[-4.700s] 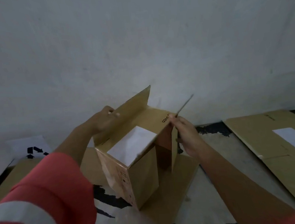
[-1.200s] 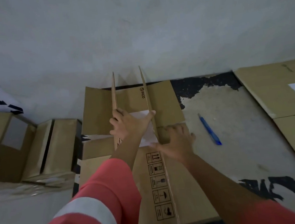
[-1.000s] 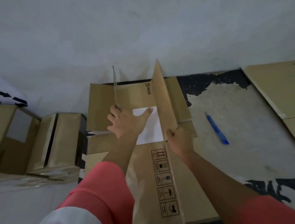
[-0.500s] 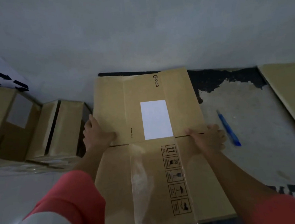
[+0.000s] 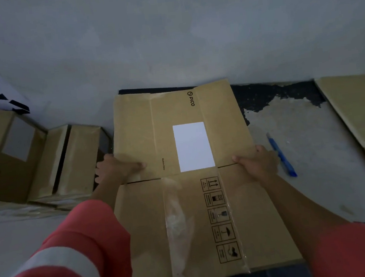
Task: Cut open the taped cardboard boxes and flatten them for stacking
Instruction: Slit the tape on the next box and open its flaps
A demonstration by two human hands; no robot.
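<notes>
Gripping: we hold the flattened box (image 5: 187, 182) by its two side edges, our left hand (image 5: 118, 169) curled over the left edge with the thumb on top, our right hand (image 5: 258, 162) wrapped the same way round the right edge.
Change: a second ago two flaps of this box stood upright under our palms; half a second ago they were already down, and now the whole sheet lies level on the floor (image 5: 304, 132).
Meaning: we judge this box opened and flattened, with only the carry to a stack left.
Where it lies: the box sits in front of us, its far end near the wall (image 5: 168, 40), the blue cutter (image 5: 281, 155) just beside our right hand and untouched.
Other boxes: the boxes at left (image 5: 35, 160) are not yet flat and, by our reckoning, come next; flattened cardboard (image 5: 360, 109) lies at the right.
Material: plain brown corrugated card, matte, creased into long panels.
Surface: a white label (image 5: 193, 147) sits mid-panel, a column of printed handling symbols (image 5: 220, 219) runs below it, and a glossy, wrinkled strip of clear tape (image 5: 177, 227) catches the light.
Shape: a long rectangle, with slits between the flaps level with our hands.
</notes>
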